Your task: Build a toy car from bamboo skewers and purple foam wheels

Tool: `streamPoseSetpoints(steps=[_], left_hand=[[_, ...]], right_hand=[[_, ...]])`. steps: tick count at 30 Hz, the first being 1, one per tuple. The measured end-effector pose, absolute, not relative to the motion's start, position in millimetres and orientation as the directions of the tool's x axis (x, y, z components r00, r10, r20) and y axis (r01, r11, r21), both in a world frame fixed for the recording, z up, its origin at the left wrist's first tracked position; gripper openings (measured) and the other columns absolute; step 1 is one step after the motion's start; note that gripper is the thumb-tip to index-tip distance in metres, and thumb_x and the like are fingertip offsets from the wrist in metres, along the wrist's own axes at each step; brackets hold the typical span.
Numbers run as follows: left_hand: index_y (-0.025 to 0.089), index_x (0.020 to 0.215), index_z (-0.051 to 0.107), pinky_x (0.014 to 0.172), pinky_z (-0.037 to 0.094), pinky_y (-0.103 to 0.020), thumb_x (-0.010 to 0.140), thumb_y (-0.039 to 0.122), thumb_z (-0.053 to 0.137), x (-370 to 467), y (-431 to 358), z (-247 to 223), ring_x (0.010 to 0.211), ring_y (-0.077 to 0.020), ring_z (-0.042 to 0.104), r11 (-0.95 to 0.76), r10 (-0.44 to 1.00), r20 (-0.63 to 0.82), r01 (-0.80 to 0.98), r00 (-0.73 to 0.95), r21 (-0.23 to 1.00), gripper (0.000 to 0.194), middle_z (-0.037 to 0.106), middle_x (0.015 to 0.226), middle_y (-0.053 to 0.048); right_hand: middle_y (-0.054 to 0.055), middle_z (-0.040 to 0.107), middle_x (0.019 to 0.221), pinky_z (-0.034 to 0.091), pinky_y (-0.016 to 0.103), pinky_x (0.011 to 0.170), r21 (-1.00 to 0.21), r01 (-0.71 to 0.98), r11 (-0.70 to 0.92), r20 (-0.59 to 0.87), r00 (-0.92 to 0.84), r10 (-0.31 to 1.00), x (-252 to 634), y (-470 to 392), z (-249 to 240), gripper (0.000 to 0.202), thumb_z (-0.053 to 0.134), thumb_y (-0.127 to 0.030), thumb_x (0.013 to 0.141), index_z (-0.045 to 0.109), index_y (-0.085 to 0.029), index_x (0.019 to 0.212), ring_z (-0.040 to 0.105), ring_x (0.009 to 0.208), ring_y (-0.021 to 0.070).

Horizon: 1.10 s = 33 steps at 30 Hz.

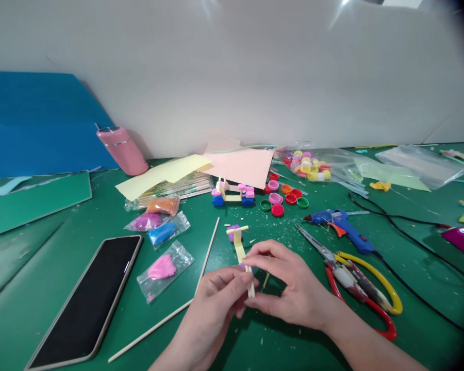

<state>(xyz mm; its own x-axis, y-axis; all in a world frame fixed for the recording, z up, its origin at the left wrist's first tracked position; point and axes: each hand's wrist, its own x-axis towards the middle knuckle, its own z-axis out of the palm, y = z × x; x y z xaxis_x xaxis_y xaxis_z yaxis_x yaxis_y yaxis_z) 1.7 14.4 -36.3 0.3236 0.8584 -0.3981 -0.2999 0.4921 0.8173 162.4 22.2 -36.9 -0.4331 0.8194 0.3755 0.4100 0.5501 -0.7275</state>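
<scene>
My left hand [226, 293] pinches a pair of short pale sticks [250, 284] between thumb and fingers, low in the middle of the view. On their other side my right hand [278, 283] has its thumb at the lower end and its fingertips at the upper end. Just beyond my fingertips is a small yellow and purple model [238, 246] with a stick across its far end; its near part is partly hidden by my hands. Farther back a small toy vehicle [232, 197] with blue wheels and pink parts stands on the green table [193, 206].
To the left lie a phone [90, 301], clay packets [163, 267] and a long stick [150, 330]. A blue glue gun [344, 226] and scissors [348, 278] are at right. Behind are bottle caps [277, 209], paper sheets [239, 165] and a pink tumbler [123, 152].
</scene>
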Motion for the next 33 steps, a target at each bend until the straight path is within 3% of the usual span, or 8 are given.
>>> streamPoseSetpoints(steps=[13,20,33], left_hand=[[0.014,0.052,0.059,0.046,0.025,-0.020,0.063,0.026,0.072,4.4,15.7,-31.4,0.046,-0.0057,0.034,0.470,0.876,-0.408,-0.260,0.257,0.844,0.021,0.046,0.048,0.005],[0.014,0.052,0.057,0.046,0.025,-0.020,0.062,0.027,0.072,4.5,17.3,-30.9,0.047,-0.0056,0.033,0.457,0.884,-0.401,-0.265,0.239,0.849,0.023,0.045,0.050,0.005],[0.014,0.053,0.058,0.049,0.030,-0.020,0.066,0.024,0.069,1.4,16.8,-33.4,0.050,-0.0072,0.035,0.454,0.885,-0.401,-0.248,0.238,0.855,0.019,0.047,0.052,0.004]], right_hand=[[0.005,0.054,0.103,0.045,0.032,0.080,-0.728,0.421,0.541,0.344,-0.458,0.819,162.8,22.0,-34.4,0.038,0.067,-0.031,0.072,0.058,-0.023,0.109,0.053,0.093,0.0194],[0.007,0.052,0.115,0.043,0.031,0.087,-0.714,0.466,0.524,0.307,-0.464,0.831,164.2,21.1,-34.0,0.063,0.071,-0.038,0.067,0.047,-0.020,0.122,0.051,0.103,0.0198],[0.006,0.053,0.112,0.043,0.032,0.086,-0.722,0.444,0.531,0.327,-0.458,0.827,165.4,21.6,-32.2,0.050,0.070,-0.034,0.069,0.054,-0.022,0.114,0.052,0.101,0.0204]])
